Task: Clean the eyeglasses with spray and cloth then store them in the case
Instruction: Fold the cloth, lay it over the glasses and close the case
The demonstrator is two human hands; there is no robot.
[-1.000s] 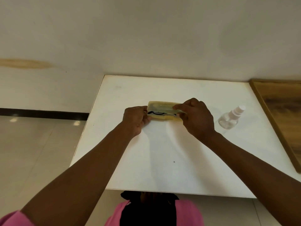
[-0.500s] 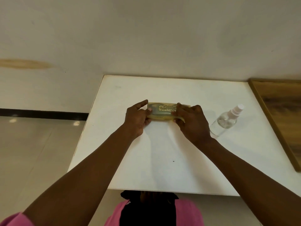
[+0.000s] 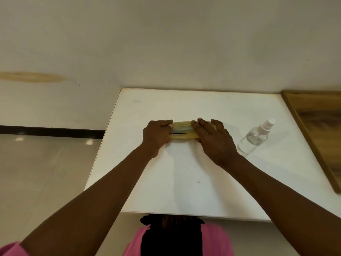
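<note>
A translucent yellowish eyeglasses case (image 3: 182,129) lies on the white table (image 3: 184,182), its lid lowered almost flat with a thin dark gap along the front. A dark strip of the glasses shows through that gap. My left hand (image 3: 156,135) grips the case's left end. My right hand (image 3: 212,137) lies over its right end, fingers spread on the lid. No cloth is visible. A clear spray bottle (image 3: 256,136) with a white nozzle lies to the right of my right hand.
A wooden board (image 3: 317,130) runs along the table's right edge. The wall rises just behind the table. Tiled floor lies to the left, past the table's left edge.
The case lid has come down from raised to nearly flat. My right hand has shifted from holding the lid's edge to lying on top of it.
</note>
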